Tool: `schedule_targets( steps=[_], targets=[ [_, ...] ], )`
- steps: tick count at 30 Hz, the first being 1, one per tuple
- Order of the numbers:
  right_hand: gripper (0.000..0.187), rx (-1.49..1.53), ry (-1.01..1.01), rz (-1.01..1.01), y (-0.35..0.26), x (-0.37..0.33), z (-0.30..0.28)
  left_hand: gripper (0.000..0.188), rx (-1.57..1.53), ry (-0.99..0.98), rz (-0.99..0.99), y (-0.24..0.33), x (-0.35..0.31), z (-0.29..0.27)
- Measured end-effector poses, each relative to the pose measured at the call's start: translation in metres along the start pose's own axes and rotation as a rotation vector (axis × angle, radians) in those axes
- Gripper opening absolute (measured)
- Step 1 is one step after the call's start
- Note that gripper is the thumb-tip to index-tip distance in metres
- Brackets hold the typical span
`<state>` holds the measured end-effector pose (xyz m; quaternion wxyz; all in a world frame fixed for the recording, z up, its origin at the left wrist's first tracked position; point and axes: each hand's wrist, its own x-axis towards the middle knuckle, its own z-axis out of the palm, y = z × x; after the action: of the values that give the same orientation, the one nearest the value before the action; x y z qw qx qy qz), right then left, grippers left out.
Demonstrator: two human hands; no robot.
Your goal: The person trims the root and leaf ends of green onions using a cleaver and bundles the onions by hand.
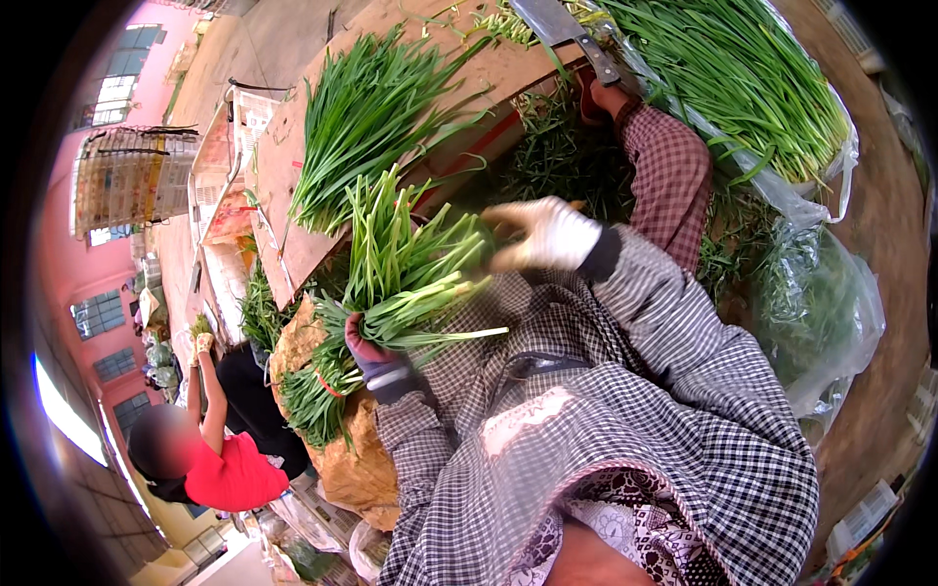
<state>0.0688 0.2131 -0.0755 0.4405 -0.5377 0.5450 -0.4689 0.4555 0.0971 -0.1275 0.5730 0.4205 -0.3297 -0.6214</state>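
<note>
My left hand [373, 354], in a dark glove with a grey cuff, is closed around a bunch of garlic chives [396, 283] held over my lap. The bunch's pale cut ends fan to the right, and a few stems stick out beyond the rest. My right hand [549, 234], in a whitish glove, is just right of those ends. It is blurred, with thumb and fingers apart and nothing visible between them. A loose pile of chives [366, 122] lies on the wooden board [283, 161] just beyond. Below my left hand, a bundle tied with a red band [330, 385] rests on a tan sack [352, 459].
A cleaver [562, 31] lies at the board's far right edge. Chives [728, 78] fill a plastic-lined container at the far right, above a clear bag of greens [816, 303]. Leaf scraps [567, 146] cover the ground by my leg. Another person in red [237, 459] works at left.
</note>
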Motion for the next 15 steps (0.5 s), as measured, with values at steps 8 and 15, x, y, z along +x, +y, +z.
schedule_targets(
  steps=[8,15],
  targets=[
    [0.020,0.460,0.139,0.147,-0.014,-0.002,0.022,0.012,0.047,0.193,-0.088,-0.001,-0.001,0.028],
    [0.028,0.275,0.420,0.380,-0.009,-0.039,-0.083,0.023,0.081,0.123,-0.011,-0.007,0.012,-0.011]
  ],
)
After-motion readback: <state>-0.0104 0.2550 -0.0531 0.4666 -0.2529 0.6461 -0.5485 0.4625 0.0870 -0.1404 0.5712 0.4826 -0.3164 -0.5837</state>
